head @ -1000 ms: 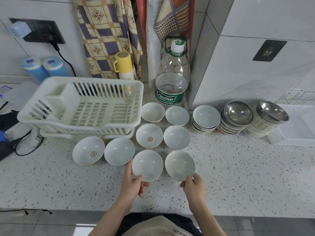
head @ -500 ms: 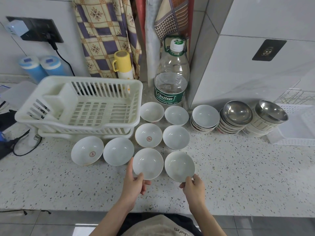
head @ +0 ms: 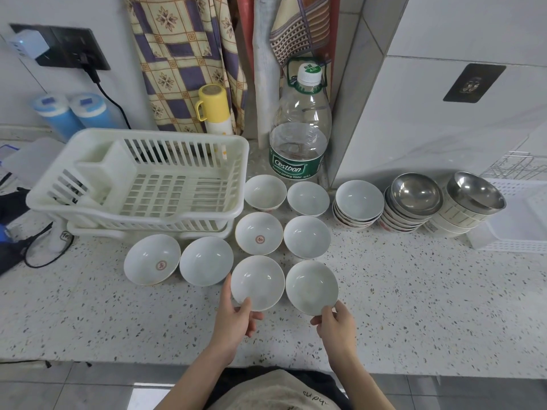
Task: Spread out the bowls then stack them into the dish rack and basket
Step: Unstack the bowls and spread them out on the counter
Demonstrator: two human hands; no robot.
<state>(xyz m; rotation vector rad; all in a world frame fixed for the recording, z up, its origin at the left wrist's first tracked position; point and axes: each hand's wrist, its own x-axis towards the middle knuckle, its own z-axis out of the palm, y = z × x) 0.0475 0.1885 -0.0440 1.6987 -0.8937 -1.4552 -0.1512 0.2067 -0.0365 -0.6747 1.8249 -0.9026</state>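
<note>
Several white bowls lie spread on the speckled counter in front of the white dish rack [head: 139,184]. My left hand [head: 235,318] grips the near rim of the front left bowl [head: 257,281], thumb on its inside. My right hand [head: 336,322] pinches the near rim of the front right bowl [head: 310,287]. Behind them sit two more pairs of bowls, one with a red mark [head: 259,233]. Two bowls [head: 152,258] rest further left. Stacks of white bowls [head: 358,204] and steel-topped bowls [head: 414,196] stand to the right.
A large water bottle [head: 300,128] and a yellow flask [head: 213,110] stand at the back wall. A white basket [head: 515,229] sits at the far right beside a wire rack. Cables and dark objects lie at the left edge of the counter.
Both hands stay on the two front bowls; their positions have barely changed. The view has shifted slightly.
</note>
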